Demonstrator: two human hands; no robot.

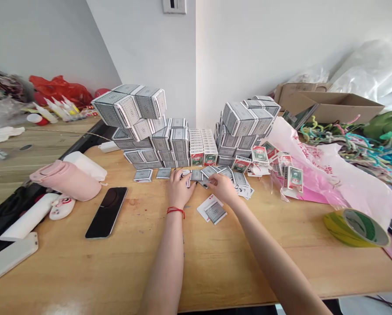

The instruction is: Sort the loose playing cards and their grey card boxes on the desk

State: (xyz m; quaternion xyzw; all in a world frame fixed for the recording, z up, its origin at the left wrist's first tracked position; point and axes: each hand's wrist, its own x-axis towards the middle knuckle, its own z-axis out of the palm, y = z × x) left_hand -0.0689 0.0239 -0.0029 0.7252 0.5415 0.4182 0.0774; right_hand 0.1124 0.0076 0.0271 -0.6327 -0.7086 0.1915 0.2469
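My left hand (179, 188), a red string at its wrist, is curled with thumb and fingers around a folded playing card (185, 173). Just to its right, my right hand (222, 187) has thumb and fingertips pinched at the edge of a grey-backed playing card (210, 171); its fingers partly hide that card. Another grey card (196, 175) lies between the hands. Nearer to me are a face-up ace (203, 206) and a folded card (216, 213). Behind the hands rise blocks built of folded cards, one structure on the left (140, 131) and one on the right (245, 122).
Between the structures stand two rows of card boxes (202, 142). Left are a phone (106, 213) and a pink bottle (66, 179). Right are loose card boxes (294, 179), a plastic bag (327, 179), a tape roll (356, 227) and a cardboard box (340, 105).
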